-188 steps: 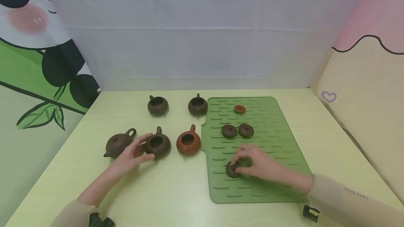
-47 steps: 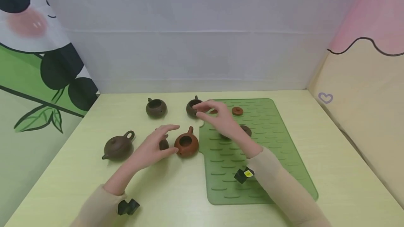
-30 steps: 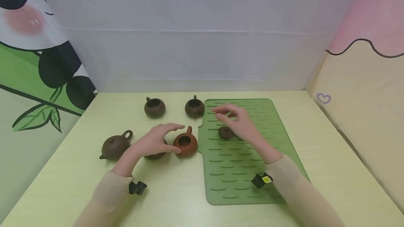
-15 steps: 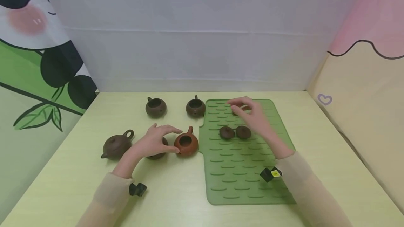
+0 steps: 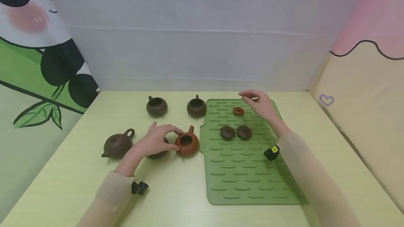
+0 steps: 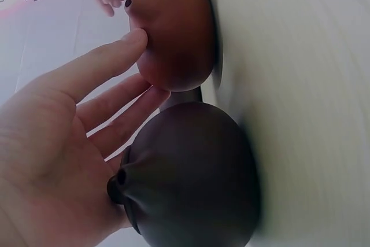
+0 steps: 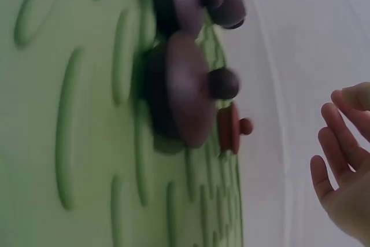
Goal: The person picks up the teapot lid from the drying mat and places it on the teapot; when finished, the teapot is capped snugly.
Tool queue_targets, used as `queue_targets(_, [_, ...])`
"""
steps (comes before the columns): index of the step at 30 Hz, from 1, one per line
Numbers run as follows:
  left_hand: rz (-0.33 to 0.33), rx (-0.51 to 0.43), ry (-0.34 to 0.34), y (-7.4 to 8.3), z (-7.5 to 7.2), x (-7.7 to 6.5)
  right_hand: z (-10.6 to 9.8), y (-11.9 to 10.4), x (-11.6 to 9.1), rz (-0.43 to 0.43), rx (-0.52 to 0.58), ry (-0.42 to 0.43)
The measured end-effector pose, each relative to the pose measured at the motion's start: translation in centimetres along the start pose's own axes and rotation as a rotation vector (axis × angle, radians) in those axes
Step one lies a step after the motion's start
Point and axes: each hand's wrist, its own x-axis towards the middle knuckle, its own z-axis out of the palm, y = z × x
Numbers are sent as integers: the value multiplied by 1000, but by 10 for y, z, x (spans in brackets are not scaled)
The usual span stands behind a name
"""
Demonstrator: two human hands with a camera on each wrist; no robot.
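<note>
My left hand (image 5: 157,139) holds the left side of a reddish-brown teapot (image 5: 190,147), thumb by its spout and fingers on the other side. The pot has no lid on its opening. Under that hand stands a dark brown teapot (image 6: 196,160), partly hidden, with a lid knob showing at its top in the left wrist view. My right hand (image 5: 262,107) hangs in the air over the mat's far right part, fingers loosely bent with nothing between them. A small reddish lid (image 5: 238,111) lies nearest to it. Closer in sit two dark lids (image 5: 228,133), side by side.
A green ridged mat (image 5: 243,171) covers the right part of the table (image 5: 176,199). Two dark lidless teapots, one farther left (image 5: 156,106) and one beside the mat (image 5: 196,107), stand at the back. A dark lidded teapot (image 5: 117,145) stands at the left.
A dark lid has left the near part of the mat. My left hand has shifted right from the dark teapot to the reddish one. My right hand lately moves right over the mat.
</note>
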Motion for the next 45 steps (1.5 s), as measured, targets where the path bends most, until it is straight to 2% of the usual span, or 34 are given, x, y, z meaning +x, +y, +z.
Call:
queue_targets(8, [6, -12, 14, 0, 1, 1, 8, 23, 18, -3, -97, -92])
queue_targets(16, [29, -73, -5, 0, 1, 2, 10, 32, 21, 36, -205, -178])
queue_targets(22, [32, -58, -10, -2, 2, 3, 14, 38, 22, 57, -262, -215])
queue_targets(37, [20, -60, -9, -2, 0, 1, 18, 47, 21, 119, -188, -202])
queue_targets(45, [19, -64, -13, -2, 0, 0, 20, 54, 18, 138, -57, -205])
